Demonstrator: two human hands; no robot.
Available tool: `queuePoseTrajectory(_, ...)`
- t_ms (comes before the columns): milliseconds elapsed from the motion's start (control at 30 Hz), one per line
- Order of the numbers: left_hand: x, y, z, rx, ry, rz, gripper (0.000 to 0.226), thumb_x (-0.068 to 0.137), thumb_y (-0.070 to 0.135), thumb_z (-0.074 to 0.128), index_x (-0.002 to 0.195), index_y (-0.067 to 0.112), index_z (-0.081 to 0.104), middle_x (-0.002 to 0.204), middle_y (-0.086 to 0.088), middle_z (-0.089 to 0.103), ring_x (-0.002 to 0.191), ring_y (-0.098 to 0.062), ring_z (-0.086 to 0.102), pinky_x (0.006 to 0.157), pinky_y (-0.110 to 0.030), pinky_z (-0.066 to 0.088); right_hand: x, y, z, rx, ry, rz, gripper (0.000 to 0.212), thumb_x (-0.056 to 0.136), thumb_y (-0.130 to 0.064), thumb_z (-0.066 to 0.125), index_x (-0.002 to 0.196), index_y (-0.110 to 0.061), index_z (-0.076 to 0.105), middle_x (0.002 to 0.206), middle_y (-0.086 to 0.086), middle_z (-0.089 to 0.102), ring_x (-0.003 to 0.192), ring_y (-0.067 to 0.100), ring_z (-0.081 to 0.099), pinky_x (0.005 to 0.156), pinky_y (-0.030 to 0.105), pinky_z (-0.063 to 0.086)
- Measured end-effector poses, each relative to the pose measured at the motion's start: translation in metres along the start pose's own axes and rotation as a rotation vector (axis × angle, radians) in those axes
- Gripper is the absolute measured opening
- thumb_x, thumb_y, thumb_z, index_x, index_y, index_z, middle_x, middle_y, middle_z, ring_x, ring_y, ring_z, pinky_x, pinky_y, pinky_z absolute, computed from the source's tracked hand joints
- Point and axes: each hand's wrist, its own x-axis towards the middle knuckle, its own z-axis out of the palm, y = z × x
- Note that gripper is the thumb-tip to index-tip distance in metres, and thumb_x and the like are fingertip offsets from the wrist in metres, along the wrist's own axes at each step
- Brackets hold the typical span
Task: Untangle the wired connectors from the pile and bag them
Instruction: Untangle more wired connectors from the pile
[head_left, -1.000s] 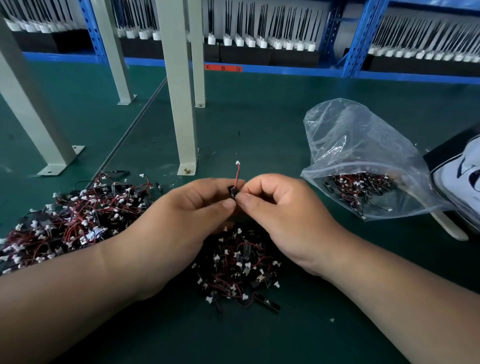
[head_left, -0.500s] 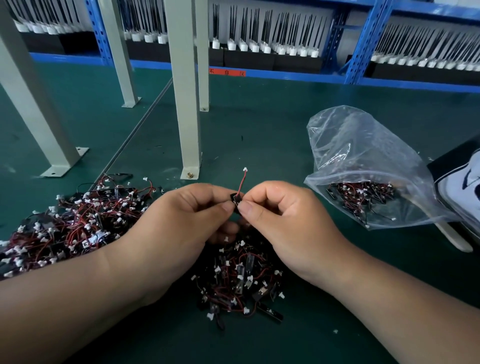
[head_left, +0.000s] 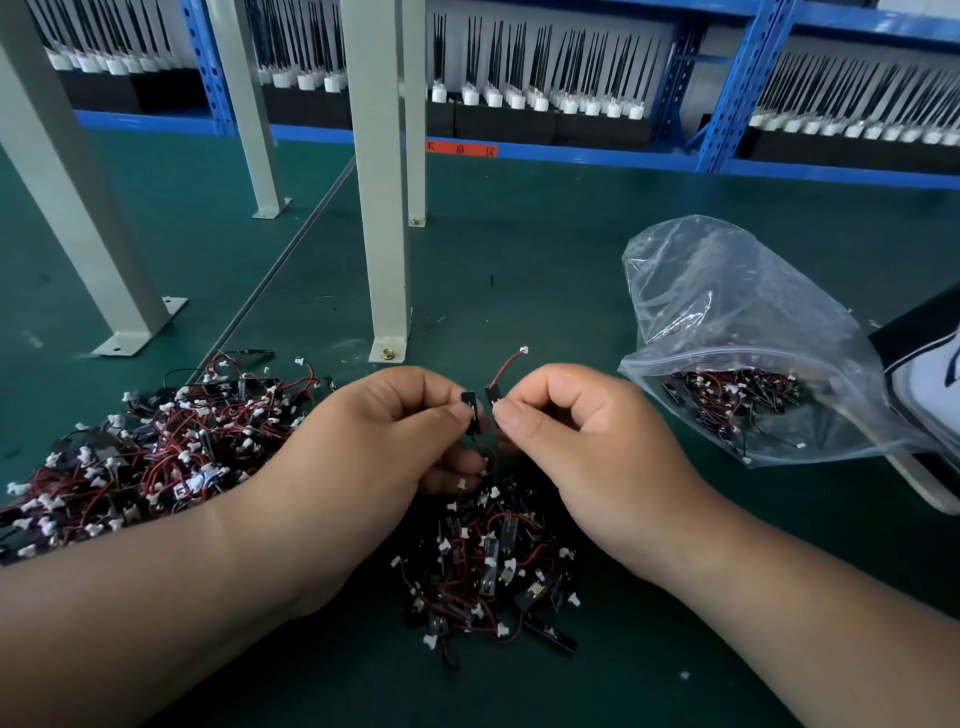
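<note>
Pile (head_left: 156, 452) of tangled red-and-black wired connectors with white plugs, left of post (head_left: 382, 208), spread on green mat (head_left: 545, 270).

Left hand (head_left: 374, 431) just in front of post base, raised off mat. Fingers curled, thumb and forefinger pinching small black part (head_left: 471, 413).

Right hand (head_left: 571, 431) front-right of post, level with left hand. Fingers likewise curled, thumb and forefinger pinching connector (head_left: 491, 396) by its black end. Red wire arching up and right to white plug, free in air.

Black part and connector just apart, with narrow gap between.

Heap (head_left: 488, 571) of further connectors nearer than post, below and between both wrists, lying on mat.

Bag (head_left: 727, 312) of clear plastic with zip strip across it, well right of post, lying on mat. Bagged connectors (head_left: 727, 405) gathered in its near part.

Black-and-white item (head_left: 930, 358) against bag's far right side, cut off by frame edge; nature not determinable.

Blue shelf (head_left: 571, 153) behind post, loaded with rows of black rods in white bases.
</note>
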Motion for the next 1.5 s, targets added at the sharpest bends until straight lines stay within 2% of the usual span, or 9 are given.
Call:
queuePoseTrajectory(100,-0.001,0.004,0.001,-0.053,0.005,-0.016,0.027,0.093,0.010,0.058,0.070,0.017,0.071,0.077,-0.010,0.070,0.063,-0.017,0.066,0.057,-0.025,0.054,0.002,0.003,-0.002,-0.027,0.058,-0.005,0.023,0.091,-0.023,0.069,0.070,-0.017,0.065,0.057,-0.004,0.055,0.053,0.003,0.045,0.052,0.015,0.039)
queuePoseTrajectory(267,0.003,0.008,0.003,-0.160,0.063,-0.077,0.017,0.095,0.007,0.055,0.081,0.006,0.064,0.075,-0.008,0.068,0.052,-0.014,0.058,0.054,-0.031,0.056,0.011,0.016,-0.012,-0.264,0.117,0.052,0.024,0.090,-0.026,0.068,0.067,-0.019,0.066,0.051,-0.012,0.054,0.046,0.003,0.044,0.046,0.014,0.036)
queuePoseTrajectory(667,0.005,0.009,0.002,-0.137,0.046,-0.088,0.006,0.094,0.006,0.057,0.092,0.007,0.062,0.069,-0.005,0.065,0.052,-0.010,0.056,0.055,-0.030,0.058,0.012,0.021,-0.007,-0.513,0.035,0.026,0.020,0.085,-0.031,0.058,0.080,-0.016,0.069,0.065,0.001,0.064,0.058,0.018,0.056,0.052,0.036,0.050)
queuePoseTrajectory(833,0.006,0.007,0.001,-0.137,0.046,-0.090,0.010,0.092,0.000,0.058,0.094,0.009,0.061,0.070,-0.004,0.067,0.053,-0.011,0.058,0.058,-0.032,0.059,0.011,0.020,-0.008,-0.352,0.101,0.000,0.014,0.085,-0.019,0.067,0.082,-0.031,0.074,0.080,-0.019,0.067,0.070,0.004,0.062,0.060,0.015,0.048)
queuePoseTrajectory(967,0.004,0.005,0.000,-0.086,0.004,-0.064,0.010,0.087,-0.001,0.064,0.087,0.009,0.062,0.068,-0.007,0.064,0.054,-0.012,0.060,0.050,-0.025,0.054,0.004,0.011,-0.004,-0.246,0.037,-0.225,0.021,0.087,-0.032,0.066,0.106,-0.026,0.073,0.081,-0.012,0.063,0.066,0.015,0.058,0.062,0.024,0.048)
queuePoseTrajectory(1067,0.003,0.003,-0.001,-0.019,-0.036,-0.026,0.015,0.084,0.002,0.068,0.076,0.014,0.069,0.066,-0.009,0.063,0.058,-0.014,0.062,0.054,-0.023,0.053,0.003,0.007,-0.003,-0.272,-0.008,-0.296,0.019,0.087,-0.029,0.069,0.103,-0.020,0.075,0.081,-0.014,0.061,0.074,0.009,0.059,0.066,0.018,0.046)
queuePoseTrajectory(1167,0.002,0.002,-0.002,-0.032,-0.052,-0.020,0.018,0.087,0.003,0.064,0.078,0.016,0.073,0.075,-0.009,0.069,0.066,-0.015,0.066,0.059,-0.024,0.055,0.004,0.006,-0.004,-0.218,-0.001,-0.262,0.004,0.085,-0.016,0.074,0.087,-0.020,0.073,0.076,-0.011,0.063,0.074,0.010,0.060,0.064,0.017,0.045)
queuePoseTrajectory(1300,0.000,-0.001,-0.002,-0.039,-0.007,0.003,0.020,0.087,0.004,0.064,0.086,0.021,0.074,0.097,-0.004,0.072,0.084,-0.015,0.070,0.067,-0.026,0.057,0.005,0.008,-0.008,-0.033,0.106,-0.144,0.016,0.087,-0.009,0.072,0.077,-0.021,0.069,0.070,-0.006,0.065,0.061,0.001,0.056,0.059,0.011,0.043)
queuePoseTrajectory(1500,-0.011,-0.001,-0.003,0.382,0.038,0.162,0.023,0.076,0.030,0.070,0.094,0.043,0.066,0.090,0.013,0.066,0.062,-0.004,0.057,0.065,-0.016,0.046,0.010,0.014,-0.011,-0.080,0.308,-0.063,0.018,0.090,-0.016,0.065,0.075,-0.025,0.069,0.068,-0.007,0.069,0.055,0.013,0.061,0.052,0.019,0.046)
